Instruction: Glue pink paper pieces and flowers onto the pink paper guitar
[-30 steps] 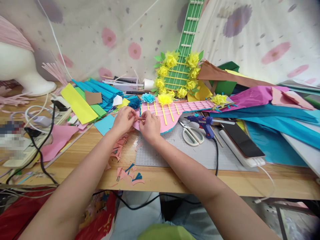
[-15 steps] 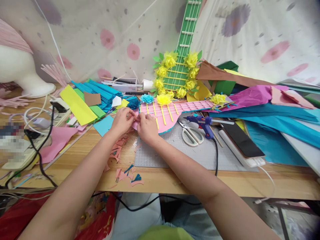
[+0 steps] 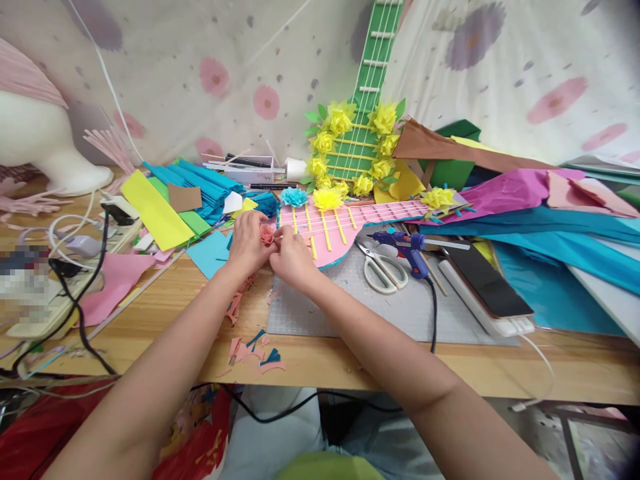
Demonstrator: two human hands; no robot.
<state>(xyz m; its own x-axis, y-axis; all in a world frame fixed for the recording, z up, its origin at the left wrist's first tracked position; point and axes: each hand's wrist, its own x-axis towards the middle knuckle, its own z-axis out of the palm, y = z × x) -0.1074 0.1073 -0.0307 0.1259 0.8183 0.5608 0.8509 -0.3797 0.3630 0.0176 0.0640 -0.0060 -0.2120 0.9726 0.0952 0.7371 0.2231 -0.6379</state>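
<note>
A small coral-pink paper flower (image 3: pixel 267 233) is held between my two hands at the left end of a pink paper guitar (image 3: pixel 330 240). My left hand (image 3: pixel 248 241) curls around the flower's left side. On its right, my right hand (image 3: pixel 292 253) pinches at the petals with closed fingertips. The guitar lies flat, with yellow strips, pale strings and a blue edge. A blue paper flower (image 3: pixel 293 197) and a yellow paper flower (image 3: pixel 329 198) sit along its far edge. My hands hide the guitar's left end.
Scissors (image 3: pixel 384 268) and a purple glue gun (image 3: pixel 406 248) lie on the grey cutting mat (image 3: pixel 320 313). A phone (image 3: pixel 483 277) is to the right. A green paper guitar (image 3: pixel 357 147) stands behind. Paper scraps (image 3: pixel 255 353) litter the front; a power strip (image 3: pixel 65 293) and cables are left.
The coral-pink flower has come into view between my hands, where fingers covered it before. My left hand has turned and opened slightly around it. The view has shifted very slightly.
</note>
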